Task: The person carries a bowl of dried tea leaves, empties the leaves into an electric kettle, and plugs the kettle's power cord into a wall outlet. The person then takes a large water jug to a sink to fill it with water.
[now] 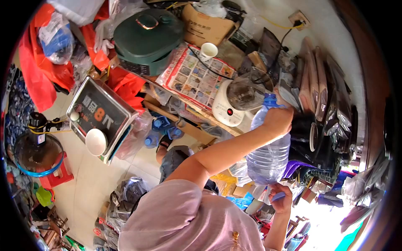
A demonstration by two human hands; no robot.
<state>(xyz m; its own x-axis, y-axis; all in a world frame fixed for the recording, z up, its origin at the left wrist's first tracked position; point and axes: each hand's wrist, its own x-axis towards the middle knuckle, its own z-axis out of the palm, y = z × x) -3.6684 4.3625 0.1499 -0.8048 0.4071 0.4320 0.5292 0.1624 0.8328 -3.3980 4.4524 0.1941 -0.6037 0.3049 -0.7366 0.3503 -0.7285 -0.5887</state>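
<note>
We best hold the bottle (pixel 268 161) steady by the table's near edge (pixel 205 113), left hand (pixel 279 121) gripping its top, right hand (pixel 285 203) pinching a blue cap (pixel 278 196)

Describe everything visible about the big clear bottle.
The bottle looks like thin, see-through, bluish plastic, with horizontal ribs around its body and a bluer neck. It is held up by the left hand, which wraps its upper part. The neck end lies beside the glass kettle. The right hand is near the base, holding a small blue piece; whether it touches the bottle is unclear.
</note>
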